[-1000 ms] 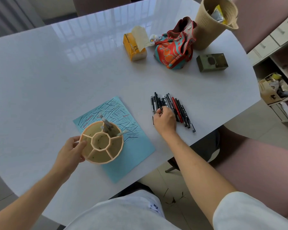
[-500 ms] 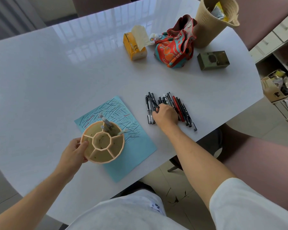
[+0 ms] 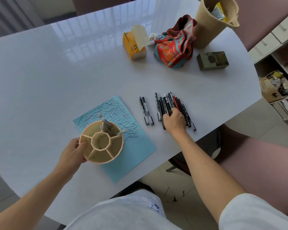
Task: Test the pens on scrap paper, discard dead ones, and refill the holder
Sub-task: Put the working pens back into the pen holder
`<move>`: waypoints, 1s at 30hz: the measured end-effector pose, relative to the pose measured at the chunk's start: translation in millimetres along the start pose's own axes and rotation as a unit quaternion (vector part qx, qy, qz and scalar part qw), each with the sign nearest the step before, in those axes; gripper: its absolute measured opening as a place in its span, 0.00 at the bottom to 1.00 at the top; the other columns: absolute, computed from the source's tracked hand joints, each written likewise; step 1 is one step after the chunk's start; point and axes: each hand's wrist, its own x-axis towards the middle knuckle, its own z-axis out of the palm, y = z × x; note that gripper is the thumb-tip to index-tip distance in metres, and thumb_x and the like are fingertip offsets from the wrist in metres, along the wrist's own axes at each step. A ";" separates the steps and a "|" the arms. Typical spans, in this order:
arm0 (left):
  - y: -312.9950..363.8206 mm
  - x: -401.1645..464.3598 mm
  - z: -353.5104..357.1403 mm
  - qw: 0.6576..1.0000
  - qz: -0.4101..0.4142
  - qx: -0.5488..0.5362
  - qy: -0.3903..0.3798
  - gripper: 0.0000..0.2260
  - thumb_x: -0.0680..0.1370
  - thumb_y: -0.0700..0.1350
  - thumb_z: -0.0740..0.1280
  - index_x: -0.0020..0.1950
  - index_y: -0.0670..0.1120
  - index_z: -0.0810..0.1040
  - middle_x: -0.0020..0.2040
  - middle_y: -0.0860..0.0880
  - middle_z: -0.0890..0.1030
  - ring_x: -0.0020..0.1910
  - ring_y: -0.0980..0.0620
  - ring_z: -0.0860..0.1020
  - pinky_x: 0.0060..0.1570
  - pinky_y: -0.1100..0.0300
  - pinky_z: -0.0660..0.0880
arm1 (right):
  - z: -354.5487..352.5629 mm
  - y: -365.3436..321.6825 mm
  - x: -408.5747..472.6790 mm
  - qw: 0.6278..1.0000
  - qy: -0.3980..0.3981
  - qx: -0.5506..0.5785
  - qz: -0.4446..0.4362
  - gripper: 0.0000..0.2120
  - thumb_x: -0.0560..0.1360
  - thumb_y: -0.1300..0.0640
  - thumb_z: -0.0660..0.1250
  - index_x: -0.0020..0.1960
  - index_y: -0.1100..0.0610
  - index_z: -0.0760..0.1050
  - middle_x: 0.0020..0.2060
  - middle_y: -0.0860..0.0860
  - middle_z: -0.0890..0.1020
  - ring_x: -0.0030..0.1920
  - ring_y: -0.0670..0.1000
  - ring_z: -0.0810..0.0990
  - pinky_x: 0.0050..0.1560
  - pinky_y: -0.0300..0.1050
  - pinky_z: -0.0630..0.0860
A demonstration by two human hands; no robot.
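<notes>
Peach plastic is filling my left hand [image 3: 73,151]: I am gripping the holder [image 3: 101,142] by its near-left rim, thumb hooked over the edge into a compartment and fingers wrapping the outer wall. A few pale pens [image 3: 106,126] are standing in its far compartments; the middle well and the near ones are showing only their floors. My right hand [image 3: 174,121] is lying on the near end of the pile [image 3: 171,105], fingers curling down over several black barrels and pinching them; I cannot tell how many. One red pen [image 3: 176,103] is showing among the black ones. Two pens [image 3: 145,111] are lying side by side just left of the pile, apart from it. The holder is sitting on the near-left part of the paper [image 3: 133,146], a blue sheet carrying crossing ink strokes. All of it is resting on the table [image 3: 57,77], which is white and glossy. Along the far side a tissue pack [image 3: 134,45], a bag [image 3: 174,48], a bin [image 3: 209,25] and a box [image 3: 212,60] are standing well apart from my hands.
</notes>
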 end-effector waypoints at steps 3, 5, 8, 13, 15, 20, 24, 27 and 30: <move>1.2 0.0 0.6 1.000 0.002 0.001 0.001 0.11 0.82 0.54 0.61 0.59 0.50 0.77 0.52 0.47 0.83 0.46 0.44 0.85 0.45 0.45 0.83 | 1.2 6.6 1.2 0.999 0.000 -0.046 -0.014 0.15 0.78 0.53 0.64 0.63 0.57 0.76 0.49 0.55 0.82 0.47 0.55 0.78 0.42 0.45 0.71; 2.2 -1.1 0.5 1.000 0.002 0.003 -0.001 0.11 0.82 0.53 0.61 0.59 0.50 0.77 0.52 0.46 0.84 0.46 0.44 0.85 0.46 0.44 0.83 | 4.0 4.6 0.2 0.996 0.007 -0.083 -0.029 0.17 0.79 0.50 0.65 0.65 0.58 0.76 0.49 0.54 0.83 0.46 0.55 0.79 0.40 0.44 0.72; 3.7 -2.4 1.0 1.000 0.002 0.007 -0.003 0.10 0.82 0.53 0.61 0.58 0.49 0.76 0.51 0.45 0.84 0.46 0.44 0.85 0.46 0.44 0.83 | 11.2 -1.3 -4.9 0.990 0.007 -0.125 -0.064 0.12 0.80 0.47 0.66 0.56 0.55 0.78 0.40 0.51 0.82 0.41 0.54 0.81 0.29 0.38 0.65; 3.7 -4.4 1.3 1.000 -0.002 0.006 -0.001 0.11 0.82 0.53 0.61 0.59 0.49 0.76 0.52 0.45 0.83 0.46 0.45 0.85 0.45 0.47 0.83 | 16.1 -11.7 -9.0 0.985 -0.011 -0.163 -0.055 0.11 0.77 0.50 0.65 0.50 0.58 0.76 0.41 0.53 0.82 0.39 0.55 0.80 0.34 0.44 0.76; 3.3 -4.5 0.9 1.000 -0.003 0.005 -0.003 0.11 0.82 0.53 0.61 0.59 0.49 0.76 0.52 0.45 0.83 0.46 0.44 0.85 0.46 0.46 0.83 | 14.6 -13.0 -8.7 0.989 -0.017 -0.143 -0.039 0.11 0.75 0.50 0.65 0.46 0.58 0.75 0.39 0.53 0.80 0.39 0.55 0.79 0.32 0.43 0.73; 3.6 -6.7 1.6 1.000 -0.005 0.001 0.001 0.10 0.83 0.52 0.61 0.58 0.50 0.76 0.52 0.45 0.83 0.47 0.44 0.84 0.48 0.44 0.83 | 8.8 -4.9 -11.3 0.999 0.006 -0.041 -0.017 0.09 0.75 0.53 0.68 0.42 0.57 0.73 0.34 0.49 0.76 0.37 0.54 0.76 0.28 0.40 0.62; 5.0 -8.4 2.5 1.000 -0.009 0.004 0.002 0.10 0.83 0.52 0.60 0.60 0.49 0.76 0.53 0.45 0.83 0.48 0.43 0.84 0.49 0.44 0.82 | 6.7 -4.9 -13.8 0.998 0.039 -0.040 -0.025 0.13 0.78 0.52 0.69 0.58 0.59 0.77 0.40 0.48 0.76 0.41 0.53 0.76 0.30 0.38 0.62; 6.4 -9.4 2.9 1.000 -0.009 0.007 0.001 0.11 0.83 0.52 0.60 0.60 0.48 0.75 0.53 0.45 0.83 0.48 0.43 0.84 0.48 0.45 0.82 | 11.3 -12.9 -15.1 0.996 0.022 -0.052 -0.071 0.08 0.79 0.50 0.68 0.50 0.55 0.78 0.37 0.48 0.79 0.40 0.54 0.81 0.31 0.39 0.67; 7.8 -10.6 3.3 1.000 -0.006 0.018 0.001 0.10 0.83 0.52 0.60 0.58 0.48 0.75 0.52 0.45 0.83 0.48 0.43 0.83 0.49 0.44 0.82 | 17.8 -19.3 -15.7 0.990 -0.019 -0.112 -0.079 0.12 0.78 0.48 0.68 0.50 0.57 0.79 0.42 0.53 0.83 0.45 0.57 0.82 0.37 0.45 0.78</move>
